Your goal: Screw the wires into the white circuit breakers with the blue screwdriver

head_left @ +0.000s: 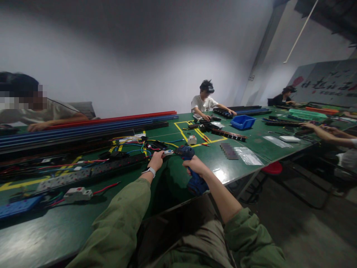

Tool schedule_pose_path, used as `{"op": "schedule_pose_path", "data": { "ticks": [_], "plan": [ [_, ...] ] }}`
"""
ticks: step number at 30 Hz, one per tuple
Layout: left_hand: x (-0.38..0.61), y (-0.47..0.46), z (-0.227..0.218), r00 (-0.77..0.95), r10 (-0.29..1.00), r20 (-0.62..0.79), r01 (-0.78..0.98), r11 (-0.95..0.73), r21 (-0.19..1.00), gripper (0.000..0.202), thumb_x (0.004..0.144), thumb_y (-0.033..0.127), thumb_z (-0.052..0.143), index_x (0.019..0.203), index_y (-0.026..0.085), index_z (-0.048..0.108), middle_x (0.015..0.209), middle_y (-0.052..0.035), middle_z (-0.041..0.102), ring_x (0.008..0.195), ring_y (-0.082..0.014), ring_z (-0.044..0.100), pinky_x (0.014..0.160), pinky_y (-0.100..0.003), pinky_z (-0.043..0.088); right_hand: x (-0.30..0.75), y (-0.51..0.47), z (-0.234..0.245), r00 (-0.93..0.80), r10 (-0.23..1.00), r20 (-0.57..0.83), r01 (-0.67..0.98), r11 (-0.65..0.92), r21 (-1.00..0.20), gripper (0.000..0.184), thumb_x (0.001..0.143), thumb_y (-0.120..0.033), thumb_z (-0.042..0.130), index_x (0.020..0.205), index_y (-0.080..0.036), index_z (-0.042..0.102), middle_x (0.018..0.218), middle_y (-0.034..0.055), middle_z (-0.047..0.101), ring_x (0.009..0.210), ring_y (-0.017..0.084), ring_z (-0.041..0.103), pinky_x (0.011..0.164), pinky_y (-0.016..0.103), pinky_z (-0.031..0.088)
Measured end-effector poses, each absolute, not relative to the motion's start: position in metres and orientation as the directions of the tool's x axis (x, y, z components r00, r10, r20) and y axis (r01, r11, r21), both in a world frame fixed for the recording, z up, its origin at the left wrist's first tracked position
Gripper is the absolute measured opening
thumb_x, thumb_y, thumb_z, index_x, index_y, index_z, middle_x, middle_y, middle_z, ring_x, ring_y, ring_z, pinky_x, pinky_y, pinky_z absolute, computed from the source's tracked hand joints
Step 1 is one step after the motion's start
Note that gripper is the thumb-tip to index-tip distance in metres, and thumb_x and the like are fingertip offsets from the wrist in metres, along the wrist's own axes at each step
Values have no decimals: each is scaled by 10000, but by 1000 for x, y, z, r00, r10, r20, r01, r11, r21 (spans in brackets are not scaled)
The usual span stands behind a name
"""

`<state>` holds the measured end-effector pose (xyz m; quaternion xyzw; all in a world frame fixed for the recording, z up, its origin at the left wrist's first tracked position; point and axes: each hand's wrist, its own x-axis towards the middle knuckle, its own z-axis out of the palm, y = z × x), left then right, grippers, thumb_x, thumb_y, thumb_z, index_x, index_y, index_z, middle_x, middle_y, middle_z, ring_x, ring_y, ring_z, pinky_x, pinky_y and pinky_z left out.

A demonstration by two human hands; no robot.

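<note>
My right hand (pixel 196 166) is wrapped round the handle of a blue cordless drill (pixel 185 151), held level with its chuck towards the left. My left hand (pixel 156 160), a watch on its wrist, grips a small white circuit breaker (pixel 168 152) at the drill's tip. Whether the bit touches it I cannot tell. Several wires lie just beyond the left hand, and a long black power strip (pixel 117 165) runs to its left. A second white breaker (pixel 192 140) rests on the green table beyond the drill.
Another breaker (pixel 78 194) with a red wire lies at the front left, near a blue strip (pixel 21 207). Long red and blue rails (pixel 119 121) stretch along the back. A blue bin (pixel 242 122), a phone (pixel 229 151) and plastic bags (pixel 249 156) are at the right. Several co-workers sit around.
</note>
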<state>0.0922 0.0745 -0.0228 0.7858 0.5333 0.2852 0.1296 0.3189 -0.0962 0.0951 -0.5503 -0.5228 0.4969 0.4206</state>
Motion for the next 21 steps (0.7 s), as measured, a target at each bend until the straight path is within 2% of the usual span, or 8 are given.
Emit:
{"op": "schedule_pose_path", "data": {
  "ticks": [21],
  "plan": [
    [93,69,-17,257,919,300,780,-380,497,340,976,120,498,1247,150,701,1006,-135,632,1081,-268,624,1040,-367,492,320,-94,91,-32,993,-112,161,-105,-981,137,709,-158,623,670,-215,504,424,-54,467,368,127,477,366,219,361]
  ]
}}
